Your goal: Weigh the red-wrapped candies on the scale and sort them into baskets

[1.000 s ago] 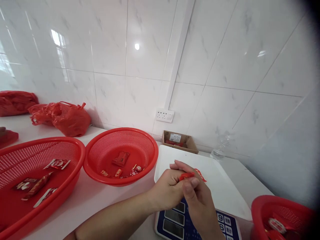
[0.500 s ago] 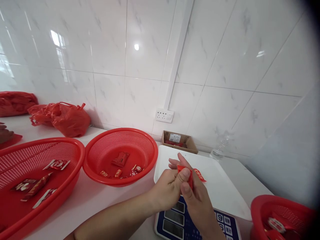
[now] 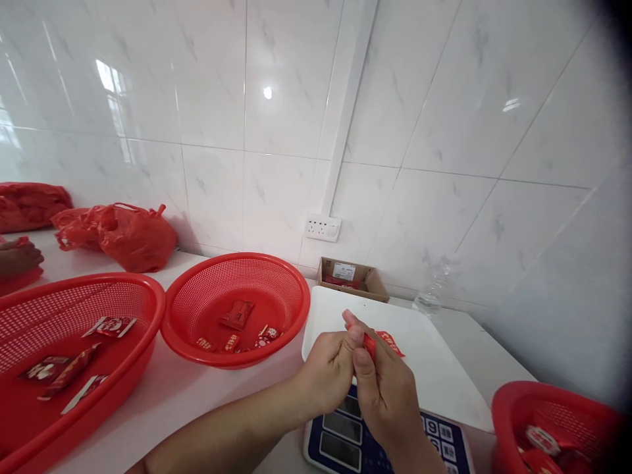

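My left hand (image 3: pixel 330 370) is closed, its thumb pressed against a small red wrapped packet (image 3: pixel 369 345). My right hand (image 3: pixel 388 390) curls around the same packet from the other side, so the two hands meet and hide most of it. Both are above the white pan of a digital weighing scale (image 3: pixel 437 355), partly covering its blue keypad and displays. Just behind my right fingers, another red packet (image 3: pixel 390 342) with yellow lettering lies on the pan.
A red perforated basket (image 3: pixel 237 263) with several wrapped packets stands left of the scale. A larger red basket (image 3: pixel 160 296) is further left, another (image 3: pixel 503 401) at right. Behind are a cardboard box (image 3: pixel 378 284), a clear bottle (image 3: pixel 430 296) and red plastic bags (image 3: pixel 135 237). Another person's hand (image 3: pixel 20 257) shows at far left.
My hands have closed together, and less of the red packet shows between them. At far left the other person's hand has shifted on a red bag.
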